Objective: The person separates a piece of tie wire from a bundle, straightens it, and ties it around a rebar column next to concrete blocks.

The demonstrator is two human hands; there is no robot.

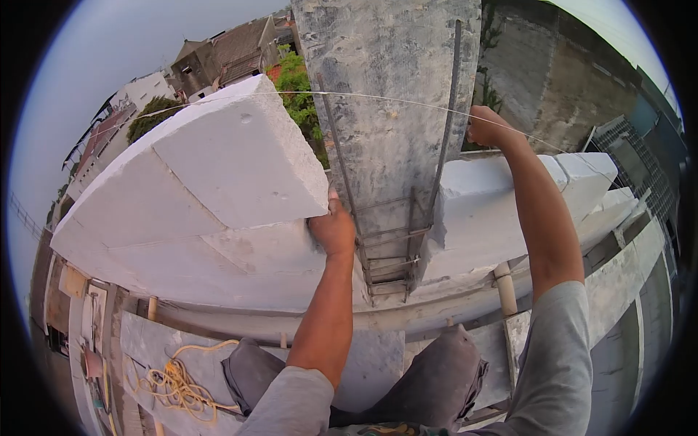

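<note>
A tall grey board (392, 65) with a worn, blotchy face stands upright in a gap between two white block walls. My left hand (334, 229) is closed at the board's lower left edge, beside the end of the left block wall (196, 189); some of its fingers are hidden. Higher up, my right hand (490, 128) is curled closed round the board's right edge, its fingertips out of sight. In front of the board rises a steel rebar cage (392, 243) with long upright bars and cross ties. A thin string line (392, 97) crosses before the board.
The right block wall (502, 211) is lower, with rough top edges. Below me are grey planks (371, 360) with a tangled yellow rope (174, 385) at left. A pipe (504, 287) stands by the right wall. Rooftops (236, 51) and a tree (294, 91) lie beyond.
</note>
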